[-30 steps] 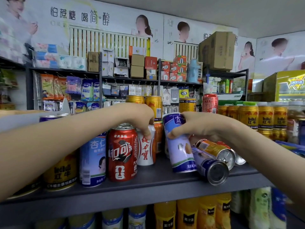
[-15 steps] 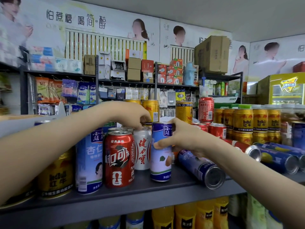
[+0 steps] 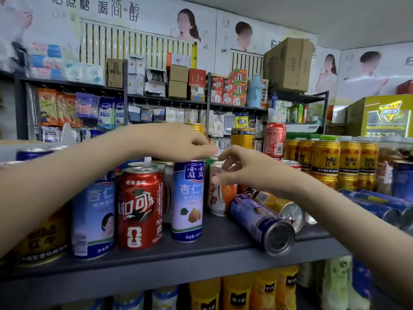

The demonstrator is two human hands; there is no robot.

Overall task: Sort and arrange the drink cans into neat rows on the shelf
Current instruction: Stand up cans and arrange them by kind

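White can point(image 3: 215, 202) upright on shelf point(image 3: 223, 239), centre frame, long axis vertical. Right hand point(image 3: 257, 173) nearer, fingers point(image 3: 230, 164) and thumb curled round its top. Left hand point(image 3: 176, 142) over almond-drink can point(image 3: 188, 198); grip indeterminate.

On the shelf point(image 3: 219, 238), a cola can point(image 3: 140, 206) stands left of an almond-drink can point(image 3: 188, 202); right of both, a toppled can point(image 3: 261, 222) lies sideways.

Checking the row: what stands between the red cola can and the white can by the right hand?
Head view: an upright blue can stands between cola can and white can.
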